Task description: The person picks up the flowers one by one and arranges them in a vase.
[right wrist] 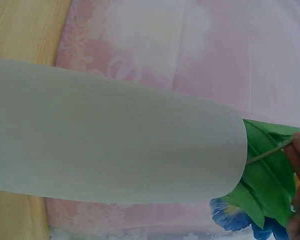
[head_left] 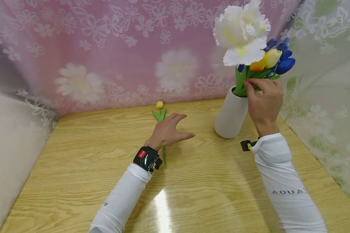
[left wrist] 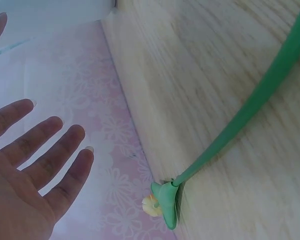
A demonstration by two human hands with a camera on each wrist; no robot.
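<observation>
most flowers already stand in the white vase (head_left: 231,115) on the desk (head_left: 75,168). the right hand (head_left: 263,100) pinches their leaves (head_left: 245,79). one yellow tulip (head_left: 160,111) lies loose under the left hand (head_left: 167,131), its grip wide, holding nothing.

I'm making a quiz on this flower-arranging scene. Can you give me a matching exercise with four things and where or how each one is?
Things:
1. left hand
2. right hand
3. single yellow tulip
4. white vase

States:
A. stands upright on the wooden table, holding white, blue and yellow flowers
B. lies flat on the table, partly under a hand
C. fingers spread and straight, above a green stem
D. fingers pinch at the green leaves by the vase mouth

Pairs: 1-C, 2-D, 3-B, 4-A
</observation>
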